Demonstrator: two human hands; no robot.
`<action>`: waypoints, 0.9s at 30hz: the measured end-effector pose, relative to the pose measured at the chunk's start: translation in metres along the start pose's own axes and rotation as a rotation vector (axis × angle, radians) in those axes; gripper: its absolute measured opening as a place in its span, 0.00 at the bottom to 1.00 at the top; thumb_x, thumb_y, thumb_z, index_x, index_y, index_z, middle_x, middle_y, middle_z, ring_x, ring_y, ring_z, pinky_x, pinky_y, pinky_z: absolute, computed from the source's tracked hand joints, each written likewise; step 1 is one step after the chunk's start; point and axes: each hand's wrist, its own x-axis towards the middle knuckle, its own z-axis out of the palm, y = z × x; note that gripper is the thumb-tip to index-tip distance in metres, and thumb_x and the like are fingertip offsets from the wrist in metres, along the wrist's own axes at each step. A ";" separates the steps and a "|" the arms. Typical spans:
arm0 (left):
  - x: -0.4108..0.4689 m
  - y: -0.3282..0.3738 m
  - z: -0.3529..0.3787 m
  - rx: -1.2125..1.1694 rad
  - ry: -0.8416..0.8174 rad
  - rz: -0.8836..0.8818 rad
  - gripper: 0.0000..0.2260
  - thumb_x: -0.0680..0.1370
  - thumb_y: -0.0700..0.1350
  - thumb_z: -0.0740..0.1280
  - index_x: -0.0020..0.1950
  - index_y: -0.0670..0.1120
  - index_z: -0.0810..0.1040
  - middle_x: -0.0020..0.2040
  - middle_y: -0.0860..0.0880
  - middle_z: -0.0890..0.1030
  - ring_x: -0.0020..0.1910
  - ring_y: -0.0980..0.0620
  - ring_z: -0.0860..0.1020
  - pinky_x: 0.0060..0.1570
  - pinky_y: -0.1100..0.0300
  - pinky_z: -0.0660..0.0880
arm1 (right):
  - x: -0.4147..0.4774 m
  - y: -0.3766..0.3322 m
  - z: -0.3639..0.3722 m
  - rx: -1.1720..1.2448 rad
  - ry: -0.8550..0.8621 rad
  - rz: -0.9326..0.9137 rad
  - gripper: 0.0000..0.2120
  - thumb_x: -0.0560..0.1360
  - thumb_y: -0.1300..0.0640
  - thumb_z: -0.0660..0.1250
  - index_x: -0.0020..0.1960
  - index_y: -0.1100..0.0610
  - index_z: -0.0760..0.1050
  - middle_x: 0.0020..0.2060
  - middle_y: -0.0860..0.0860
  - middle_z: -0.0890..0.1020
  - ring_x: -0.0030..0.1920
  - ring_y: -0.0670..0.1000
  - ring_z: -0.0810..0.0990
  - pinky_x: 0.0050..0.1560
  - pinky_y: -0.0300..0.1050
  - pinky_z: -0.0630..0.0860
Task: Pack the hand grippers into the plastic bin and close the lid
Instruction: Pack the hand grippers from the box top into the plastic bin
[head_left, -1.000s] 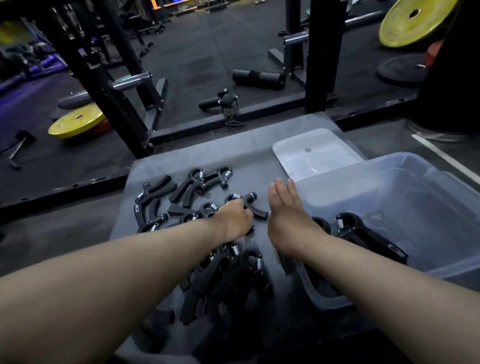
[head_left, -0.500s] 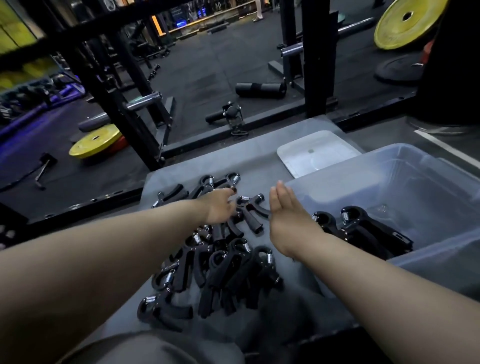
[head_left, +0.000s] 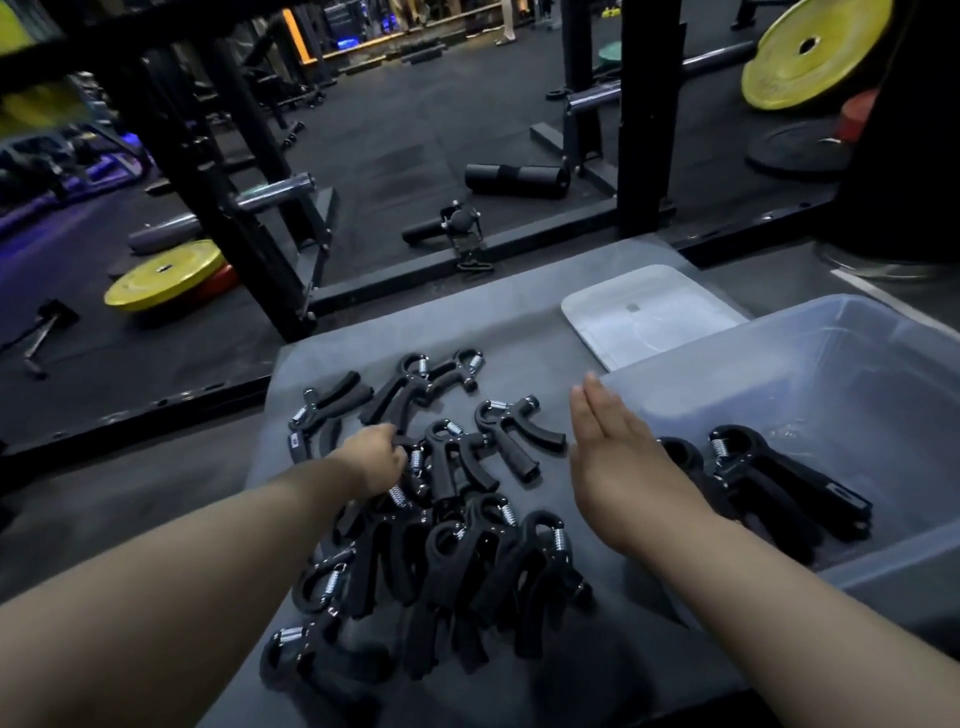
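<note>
Several black hand grippers (head_left: 457, 525) with steel springs lie in a loose pile on a grey mat (head_left: 519, 332). My left hand (head_left: 375, 460) is curled down onto the pile's left side, fingers closed around one gripper's handle. My right hand (head_left: 610, 457) hovers flat with fingers straight and together, empty, between the pile and the clear plastic bin (head_left: 852, 332). Two hand grippers (head_left: 774, 478) lie inside the bin at its near left corner. The white lid (head_left: 649, 314) lies flat behind the bin.
A black rack post (head_left: 208, 176) and frame bar stand just beyond the mat. Yellow weight plates (head_left: 163, 273), a foam roller (head_left: 514, 179) and a bar attachment (head_left: 457, 228) lie on the dark gym floor. The bin fills the right side.
My left hand moved left and back across the pile and closed on another gripper. My right hand rose slightly, staying flat beside the bin. The view tilted up.
</note>
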 end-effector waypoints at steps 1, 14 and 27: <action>0.009 0.003 -0.002 -0.006 -0.002 0.001 0.16 0.80 0.48 0.59 0.66 0.43 0.73 0.64 0.40 0.77 0.60 0.40 0.77 0.60 0.53 0.73 | 0.000 0.000 0.000 0.000 0.002 -0.006 0.36 0.80 0.61 0.54 0.79 0.56 0.33 0.76 0.51 0.30 0.78 0.50 0.37 0.75 0.43 0.39; 0.115 0.007 0.025 -0.197 0.110 -0.237 0.26 0.76 0.54 0.64 0.69 0.40 0.69 0.69 0.36 0.71 0.67 0.33 0.71 0.68 0.45 0.68 | -0.001 0.002 0.008 -0.018 0.027 -0.018 0.39 0.80 0.63 0.54 0.77 0.54 0.30 0.74 0.49 0.26 0.77 0.48 0.34 0.73 0.41 0.37; 0.138 -0.013 0.042 -0.219 0.169 -0.280 0.13 0.70 0.53 0.72 0.45 0.46 0.79 0.47 0.43 0.83 0.48 0.40 0.80 0.61 0.43 0.72 | -0.005 0.001 0.004 0.005 0.015 -0.006 0.37 0.80 0.63 0.55 0.78 0.53 0.33 0.76 0.47 0.29 0.78 0.49 0.38 0.77 0.45 0.43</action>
